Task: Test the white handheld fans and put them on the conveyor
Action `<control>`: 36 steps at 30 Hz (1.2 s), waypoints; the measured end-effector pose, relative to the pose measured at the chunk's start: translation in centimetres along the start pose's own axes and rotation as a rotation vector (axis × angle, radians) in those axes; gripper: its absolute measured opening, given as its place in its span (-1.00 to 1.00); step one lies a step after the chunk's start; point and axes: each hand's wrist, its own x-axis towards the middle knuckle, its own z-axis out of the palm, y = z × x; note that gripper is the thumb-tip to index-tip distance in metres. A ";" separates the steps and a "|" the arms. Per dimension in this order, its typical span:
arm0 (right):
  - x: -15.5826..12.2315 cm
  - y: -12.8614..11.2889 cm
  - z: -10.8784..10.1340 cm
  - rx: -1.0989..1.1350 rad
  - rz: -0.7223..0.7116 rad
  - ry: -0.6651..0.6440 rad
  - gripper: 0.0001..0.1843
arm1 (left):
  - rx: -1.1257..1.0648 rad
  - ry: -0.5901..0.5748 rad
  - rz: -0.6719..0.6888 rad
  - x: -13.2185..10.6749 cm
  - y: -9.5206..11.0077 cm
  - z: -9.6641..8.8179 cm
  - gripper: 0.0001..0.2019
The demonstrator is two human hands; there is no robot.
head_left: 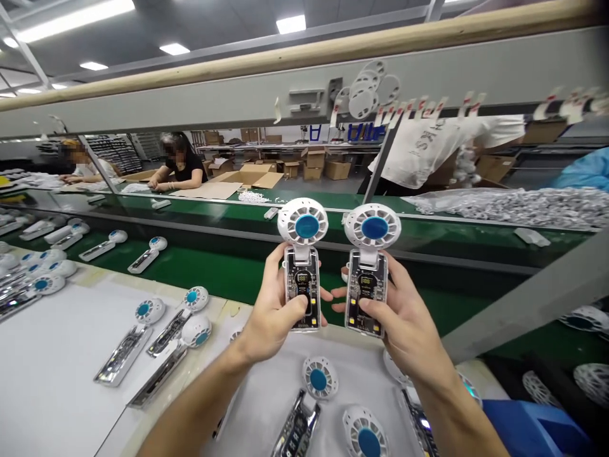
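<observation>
My left hand (275, 311) is closed round a handheld mini fan (302, 270), its thumb lying on the clear body where a dark circuit board shows. A second handheld mini fan (366, 273) of the same kind is upright in my right hand (404, 311), the thumb again pressed on its front. Both have a white round head with a blue centre, and they stand side by side, a small gap apart. Below them, another fan (320, 379) lies on the white work surface (266, 362), with one more (366, 431) nearer to me.
Several fans (124, 349) lie at the left of the table. Beyond runs a green conveyor belt (209, 273) carrying more fans (148, 254). A slanted grey post (523, 298) stands at right, above a blue bin (528, 425). Co-workers (183, 162) sit across the line.
</observation>
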 end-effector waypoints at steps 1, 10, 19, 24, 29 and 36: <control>0.0 0.0 0.2 0.001 0.001 0.010 -0.26 | 0.002 0.003 0.000 0.0 0.0 0.1 -0.20; -0.4 0.0 0.6 -0.002 -0.016 0.034 -0.24 | 0.015 -0.005 0.037 0.2 -0.2 0.0 -0.23; 0.1 1.1 -0.3 0.024 -0.090 -0.049 -0.35 | 0.022 -0.043 0.062 0.4 -0.7 -0.4 -0.25; 0.1 0.6 -0.3 0.039 -0.044 -0.069 -0.23 | -0.012 -0.054 0.002 0.5 -0.4 -0.3 -0.17; -0.1 0.6 -0.3 0.036 -0.049 -0.057 -0.27 | 0.002 -0.034 0.022 0.5 -0.5 -0.1 -0.23; 0.1 0.7 -0.5 0.047 -0.031 -0.062 -0.28 | -0.040 -0.060 0.035 0.5 -0.8 -0.2 -0.31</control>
